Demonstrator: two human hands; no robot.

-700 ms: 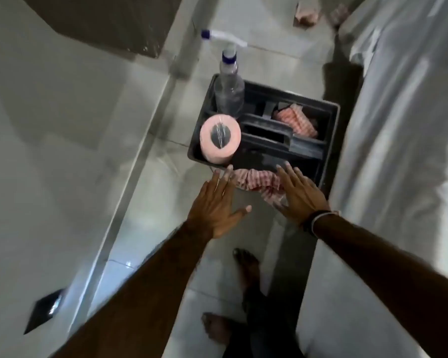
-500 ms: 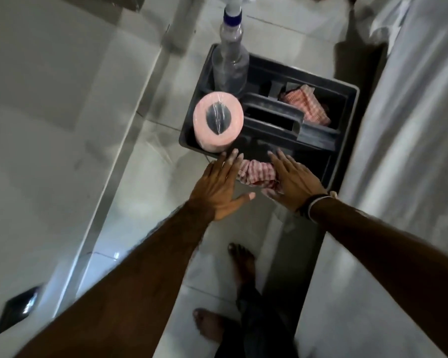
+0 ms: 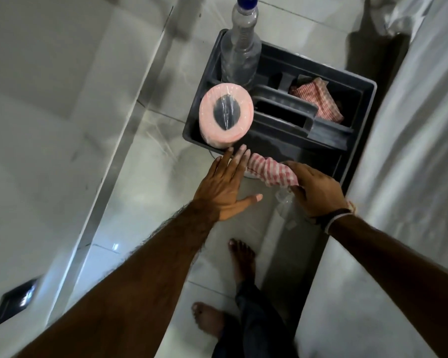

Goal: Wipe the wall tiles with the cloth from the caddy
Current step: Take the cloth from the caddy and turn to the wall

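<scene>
A dark plastic caddy (image 3: 361, 85) stands on the tiled floor. A red-and-white checked cloth (image 3: 269, 170) hangs over its near rim. My right hand (image 3: 317, 189) has its fingers curled onto the right end of this cloth. My left hand (image 3: 228, 186) is flat with fingers spread, its fingertips at the cloth's left end and the caddy's rim. A second checked cloth (image 3: 316, 98) lies in the caddy's far right compartment. Pale wall tiles (image 3: 42, 120) fill the left side.
In the caddy stand a pink wrapped paper roll (image 3: 225, 113) and a clear spray bottle (image 3: 241, 52). A pale wall or curtain (image 3: 409, 140) rises on the right. My bare feet (image 3: 241, 257) are on the floor below. A dark floor drain (image 3: 13, 303) sits bottom left.
The view has dropped closer to the caddy. My right hand's fingers, flat before, have curled down onto the cloth on the near rim. My left hand stays spread.
</scene>
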